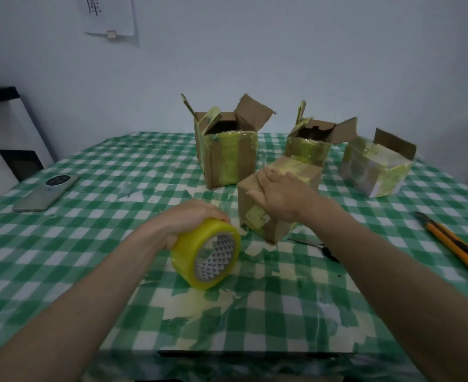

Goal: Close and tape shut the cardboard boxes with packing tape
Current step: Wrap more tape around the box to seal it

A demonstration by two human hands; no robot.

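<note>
Cardboard boxes: four on the checked tablecloth (89, 166). The nearest box (279, 194) sits at centre with its flaps down under your right hand (278, 193), whose fingers lie flat and straight across its top, pressing, not curled around anything. Your left hand (188, 219) is clamped around the yellow tape roll (206, 253), held just beside that box, low over the cloth.

Behind stand a tall box (227, 155) and a second box (308, 146), both with flaps up; a third box (376, 168) at far right is open too. All carry old yellow tape.

Risks noted:
- No free tape end is visible on the roll. You may need a second hand to find it, and if you lift the right hand the flaps could spring up.
- Old tape and torn patches on the lid may keep new tape from sticking.
- The box stands at an angle; pulling tape across could slide or tip it.
- The scissors (318, 248) lie partly under your right forearm, and the orange knife (457, 248) is well apart to the right; cutting means reaching away mid-strip.
</note>
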